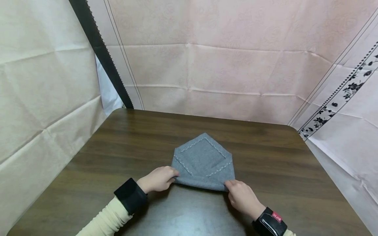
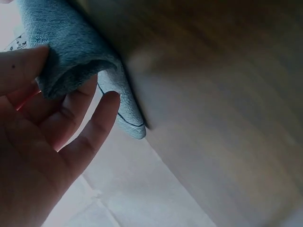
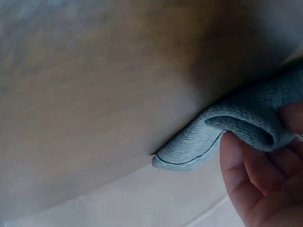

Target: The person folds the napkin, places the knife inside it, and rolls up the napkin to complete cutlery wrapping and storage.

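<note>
A grey-blue cloth (image 1: 203,154) with white dashed stitching lies folded on the table, its far end coming to a point. Along its near edge the fabric curls over in a fold. My left hand (image 1: 159,178) pinches the left end of that fold between thumb and fingers; in the left wrist view the rolled cloth (image 2: 71,42) shows a hollow loop at its end. At the opposite end, my right hand (image 1: 242,199) pinches the fold's right corner. The right wrist view shows the cloth (image 3: 251,118) doubled over beside the thumb, with fingers beneath it.
The brown wooden table (image 1: 118,147) has rounded far corners. Creased pale sheets (image 1: 221,65) hang behind it and at both sides. A black strip (image 1: 100,49) runs down the left sheet, and a floral band (image 1: 339,95) crosses the right one.
</note>
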Available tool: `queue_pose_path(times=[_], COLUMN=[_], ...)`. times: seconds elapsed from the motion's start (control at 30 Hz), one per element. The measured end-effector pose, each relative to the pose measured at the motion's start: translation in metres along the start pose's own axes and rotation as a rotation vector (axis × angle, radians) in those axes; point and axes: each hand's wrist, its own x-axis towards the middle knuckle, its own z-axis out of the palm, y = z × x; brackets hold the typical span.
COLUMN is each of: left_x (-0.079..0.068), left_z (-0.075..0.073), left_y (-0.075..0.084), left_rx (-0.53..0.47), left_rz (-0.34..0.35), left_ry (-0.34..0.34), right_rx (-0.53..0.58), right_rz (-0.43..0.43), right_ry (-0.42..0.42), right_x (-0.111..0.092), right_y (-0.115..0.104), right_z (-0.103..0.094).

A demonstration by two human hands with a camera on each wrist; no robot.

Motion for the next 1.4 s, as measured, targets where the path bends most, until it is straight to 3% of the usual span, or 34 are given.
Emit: queue_pose_path(times=[0.23, 0.47, 0.73, 0.97, 1.2, 1.4], left_x=[-0.001, 0.002, 0.007, 0.011, 0.014, 0.018], left_z=[0.001, -0.001, -0.001, -0.002, -0.001, -0.002], left_y=[-0.005, -0.010, -0.012, -0.005, -0.003, -0.001], left_rx=[-0.082, -0.170, -0.196, -0.111, 0.100, 0.138], left_rz=[0.006, 0.008, -0.034, -0.101, -0.126, -0.178], left_ry=[-0.019, -0.048, -0.011, -0.003, 0.059, 0.071], right_rx=[0.106, 0.199, 0.294, 0.274, 0.279, 0.266], right_rz=[0.059, 0.089, 0.144, 0.182, 0.285, 0.276], right_ry=[-0.025, -0.112, -0.116, -0.079, -0.081, -0.102], right_x=[0.003, 0.006, 0.010, 0.013, 0.016, 0.022], right_y=[0.004, 0.014, 0.024, 0.025, 0.027, 0.034], right_z=[-0.003, -0.001, -0.003, -0.003, -0.005, -0.007])
